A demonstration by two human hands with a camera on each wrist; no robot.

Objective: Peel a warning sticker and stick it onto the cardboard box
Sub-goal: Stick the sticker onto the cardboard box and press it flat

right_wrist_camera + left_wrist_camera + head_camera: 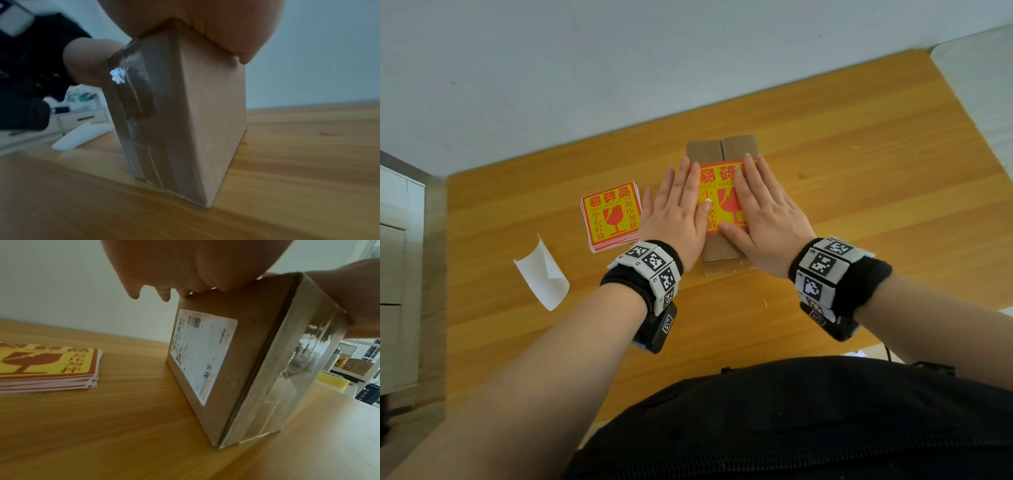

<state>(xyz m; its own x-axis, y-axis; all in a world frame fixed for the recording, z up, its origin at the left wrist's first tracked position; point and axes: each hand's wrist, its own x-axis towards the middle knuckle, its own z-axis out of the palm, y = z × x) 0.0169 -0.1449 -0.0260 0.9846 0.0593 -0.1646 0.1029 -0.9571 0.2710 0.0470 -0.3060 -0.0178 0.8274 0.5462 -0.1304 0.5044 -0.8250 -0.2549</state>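
A brown cardboard box [722, 147] stands on the wooden table [859, 205], with a red and yellow warning sticker [717, 198] lying on its top face. My left hand [678, 205] lies flat on the sticker's left part, fingers straight. My right hand [767, 205] presses flat on its right part. In the left wrist view the box [236, 361] shows a white shipping label [201, 352] on its side, and my palm [195, 264] rests on its top edge. In the right wrist view my palm [205, 21] sits on the taped box [185, 121].
A stack of the same warning stickers [611, 216] lies left of the box, also in the left wrist view [47, 366]. A curled white backing sheet [542, 274] lies further left near the table edge. A white cabinet [397, 274] stands at the far left.
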